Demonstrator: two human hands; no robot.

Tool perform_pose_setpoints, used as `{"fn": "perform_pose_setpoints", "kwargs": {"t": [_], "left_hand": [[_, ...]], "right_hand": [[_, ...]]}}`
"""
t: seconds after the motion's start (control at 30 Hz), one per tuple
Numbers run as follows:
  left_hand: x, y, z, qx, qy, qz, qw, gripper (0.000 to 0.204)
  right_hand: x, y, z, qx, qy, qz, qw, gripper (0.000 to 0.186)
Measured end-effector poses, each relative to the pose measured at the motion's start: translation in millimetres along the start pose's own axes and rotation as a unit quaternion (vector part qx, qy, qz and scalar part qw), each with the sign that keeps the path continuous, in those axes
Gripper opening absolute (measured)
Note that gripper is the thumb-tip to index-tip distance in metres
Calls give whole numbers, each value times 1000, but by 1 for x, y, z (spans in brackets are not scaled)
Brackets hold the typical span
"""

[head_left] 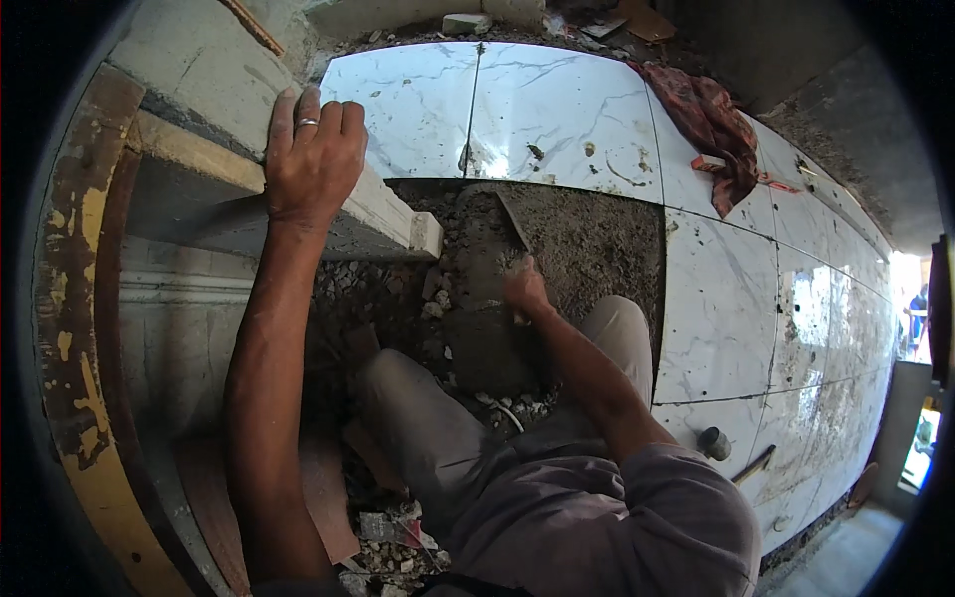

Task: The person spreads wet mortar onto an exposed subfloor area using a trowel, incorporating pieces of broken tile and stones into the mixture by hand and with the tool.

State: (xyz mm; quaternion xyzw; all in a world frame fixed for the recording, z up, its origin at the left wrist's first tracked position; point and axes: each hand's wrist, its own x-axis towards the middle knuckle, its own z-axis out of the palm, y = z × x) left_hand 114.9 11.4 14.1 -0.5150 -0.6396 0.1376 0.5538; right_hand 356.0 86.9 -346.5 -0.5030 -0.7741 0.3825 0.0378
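Note:
Stretched up at the left, my left hand (316,154) lies on a grey concrete ledge (378,202), its fingers extended over the top and a ring on one of them. My right hand (527,290) is closed around the handle of a trowel (514,223). The thin blade is seen nearly edge-on and rests on wet grey mortar (489,328), part of it smoothed. Rougher mortar (597,234) spreads to the right, up to white marbled floor tiles (557,109) on the far side and on the right.
A dark red cloth (718,129) lies crumpled on the tiles. A dark cup-like object (713,443) and a wooden-handled tool (754,465) are on the tiles at the lower right. Rubble (398,562) fills the ground by my legs. A paint-worn frame (85,298) stands at the left.

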Motion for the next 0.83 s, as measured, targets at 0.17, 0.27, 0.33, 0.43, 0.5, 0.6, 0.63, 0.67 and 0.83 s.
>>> {"fn": "perform_pose_setpoints", "kwargs": {"t": [0.17, 0.27, 0.33, 0.43, 0.5, 0.6, 0.63, 0.67, 0.83], "left_hand": [[21, 10, -1, -13, 17, -4, 1000, 15], [18, 14, 0, -15, 15, -2, 1000, 15], [13, 11, 1, -7, 9, 3, 1000, 15], [-7, -6, 1, 1, -10, 12, 1000, 13], [0, -3, 1, -4, 6, 2, 1000, 15], [19, 14, 3, -23, 32, -4, 999, 15], [22, 17, 4, -25, 34, -3, 999, 15], [7, 5, 4, -8, 15, 4, 1000, 14], [5, 3, 3, 6, 6, 2, 1000, 15]], "right_hand": [[41, 31, 16, -25, -4, 36, 999, 62], [51, 35, 27, -215, -84, -111, 967, 66], [44, 21, 28, -331, -130, -217, 909, 68], [12, -19, 28, 101, -4, 71, 992, 41], [28, 19, 12, -6, -95, -88, 992, 60], [73, 57, -23, -242, -94, -191, 947, 63], [80, 56, -32, -313, -95, -227, 917, 64], [73, 23, -33, -175, -122, -140, 967, 65], [70, 20, -70, -150, -180, -126, 964, 70]]}}
